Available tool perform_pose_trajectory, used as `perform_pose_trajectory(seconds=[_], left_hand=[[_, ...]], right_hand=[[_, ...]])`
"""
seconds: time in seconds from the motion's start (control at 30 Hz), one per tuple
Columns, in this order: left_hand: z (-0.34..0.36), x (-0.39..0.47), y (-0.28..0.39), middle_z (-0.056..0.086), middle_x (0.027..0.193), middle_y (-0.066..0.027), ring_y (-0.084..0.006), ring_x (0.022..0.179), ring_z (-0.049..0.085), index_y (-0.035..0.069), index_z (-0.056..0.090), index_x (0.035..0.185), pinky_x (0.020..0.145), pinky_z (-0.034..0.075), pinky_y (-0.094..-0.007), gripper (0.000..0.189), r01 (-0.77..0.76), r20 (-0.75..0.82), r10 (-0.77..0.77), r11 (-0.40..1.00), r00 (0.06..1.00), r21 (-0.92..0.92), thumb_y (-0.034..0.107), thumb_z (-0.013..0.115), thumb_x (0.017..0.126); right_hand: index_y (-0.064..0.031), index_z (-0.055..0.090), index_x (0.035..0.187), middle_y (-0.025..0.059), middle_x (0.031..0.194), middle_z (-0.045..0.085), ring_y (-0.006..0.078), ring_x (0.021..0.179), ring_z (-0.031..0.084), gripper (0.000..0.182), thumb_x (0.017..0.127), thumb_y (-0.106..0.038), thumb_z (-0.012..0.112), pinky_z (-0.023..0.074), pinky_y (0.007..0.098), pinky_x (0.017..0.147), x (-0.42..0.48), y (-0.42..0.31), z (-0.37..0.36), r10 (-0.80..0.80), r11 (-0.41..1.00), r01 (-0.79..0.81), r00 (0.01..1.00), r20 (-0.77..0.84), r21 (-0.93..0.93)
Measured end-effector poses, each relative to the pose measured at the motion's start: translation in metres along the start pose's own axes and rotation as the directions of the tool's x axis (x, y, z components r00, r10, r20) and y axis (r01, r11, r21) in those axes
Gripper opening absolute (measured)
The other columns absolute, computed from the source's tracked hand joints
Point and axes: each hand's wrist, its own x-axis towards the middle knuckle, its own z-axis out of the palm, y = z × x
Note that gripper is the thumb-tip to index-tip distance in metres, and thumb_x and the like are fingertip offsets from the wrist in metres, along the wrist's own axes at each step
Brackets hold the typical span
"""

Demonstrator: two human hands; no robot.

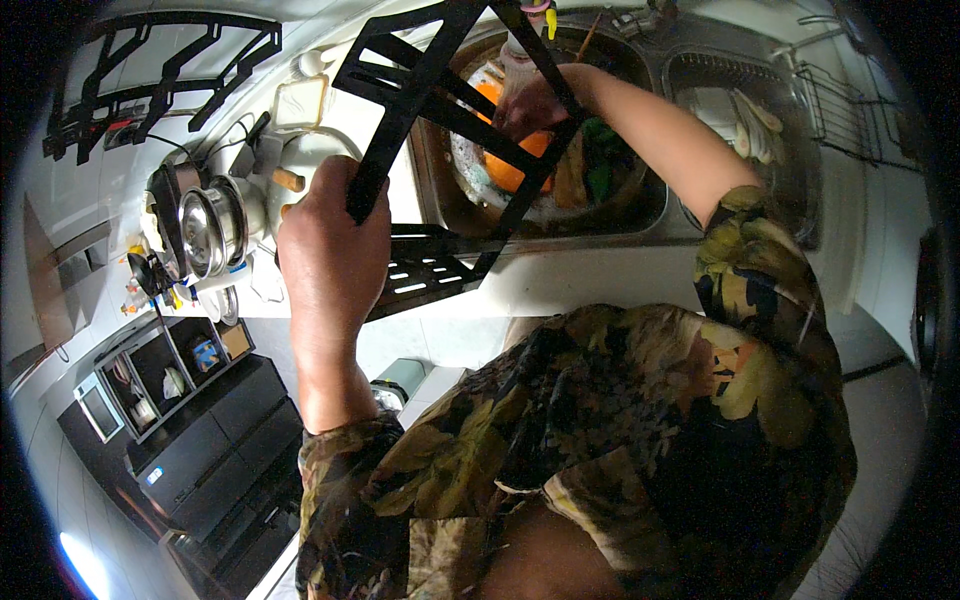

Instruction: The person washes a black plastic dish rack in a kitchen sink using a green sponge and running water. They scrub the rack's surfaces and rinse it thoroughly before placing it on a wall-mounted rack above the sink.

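Observation:
My left hand [334, 240] grips one bar of a black slotted rack [442, 112], which is held tilted above the counter edge and the left sink basin [431, 172]. Through the rack's frame, my right hand [536, 109] shows over that basin, partly hidden by a black bar. Whether its fingers hold anything cannot be made out. Close to it is a pale upright object [517, 64], with pink and yellow parts above. Below the hand lies an orange item [510, 172] amid suds, beside a brown piece [570, 176] and a dark green cloth-like item [600, 157].
In the right basin are a pale container [709, 109] and several light-handled utensils [754, 127]. A wire rack [840, 105] hangs at the far right. Steel pots [206, 232] and a lidded pan [319, 150] crowd the left counter. Another black rack [169, 67] is on the wall.

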Motion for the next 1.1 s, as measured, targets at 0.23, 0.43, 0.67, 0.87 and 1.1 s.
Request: perform_pose_trajectory(seconds=[0.23,0.43,0.67,0.87,1.1], left_hand=[[-0.001,-0.003,-0.002,0.064,0.073,-0.0187,-0.0376,0.072,0.064,0.007,0.060,0.090,0.061,0.050,-0.0414,0.013,0.000,-0.009,0.000,1.000,1.000,0.006,0.017,0.064,0.083],[-0.004,-0.004,0.000,0.064,0.077,-0.0170,-0.0323,0.067,0.064,0.004,0.058,0.089,0.060,0.048,-0.0373,0.013,0.030,0.022,-0.029,0.999,0.999,-0.020,0.016,0.063,0.086],[-0.008,0.012,-0.019,0.063,0.072,-0.0177,-0.0355,0.068,0.064,0.004,0.057,0.089,0.057,0.048,-0.0383,0.014,-0.066,0.066,0.071,0.995,0.995,-0.076,0.016,0.064,0.084],[-0.012,0.020,-0.023,0.062,0.072,-0.0188,-0.0344,0.066,0.062,0.002,0.058,0.088,0.058,0.047,-0.0385,0.014,-0.094,0.064,0.102,0.990,0.993,-0.106,0.015,0.061,0.085],[-0.012,0.033,-0.039,0.062,0.077,-0.0175,-0.0244,0.067,0.058,-0.001,0.059,0.091,0.063,0.046,-0.0339,0.015,-0.123,0.093,0.134,0.985,0.987,-0.118,0.013,0.059,0.087]], right_hand=[[0.0014,0.057,0.114,0.0119,0.106,0.064,0.0220,0.098,0.063,0.039,0.086,-0.026,0.060,0.0509,0.0340,0.090,-0.015,-0.012,0.016,-0.177,0.984,0.178,0.984,0.024,-0.006],[-0.0040,0.064,0.101,0.0066,0.087,0.065,0.0194,0.072,0.060,0.027,0.081,-0.022,0.064,0.0502,0.0376,0.068,-0.050,-0.006,-0.003,-0.412,0.909,0.266,0.476,-0.777,-0.320],[-0.0026,0.061,0.102,0.0202,0.102,0.061,0.0380,0.092,0.061,0.029,0.085,-0.026,0.062,0.0499,0.0471,0.080,-0.122,-0.040,0.014,-0.900,0.411,-0.683,-0.196,-0.390,-0.604],[-0.0062,0.065,0.095,0.0196,0.091,0.063,0.0359,0.088,0.062,0.024,0.090,-0.026,0.053,0.0496,0.0476,0.077,-0.135,-0.041,-0.044,-0.799,0.291,-0.863,0.018,-0.601,-0.413],[-0.0047,0.061,0.110,0.0207,0.100,0.063,0.0389,0.090,0.061,0.031,0.088,-0.026,0.056,0.0486,0.0475,0.081,-0.151,-0.029,-0.021,-0.776,0.576,-0.563,-0.148,-0.614,-0.592]])
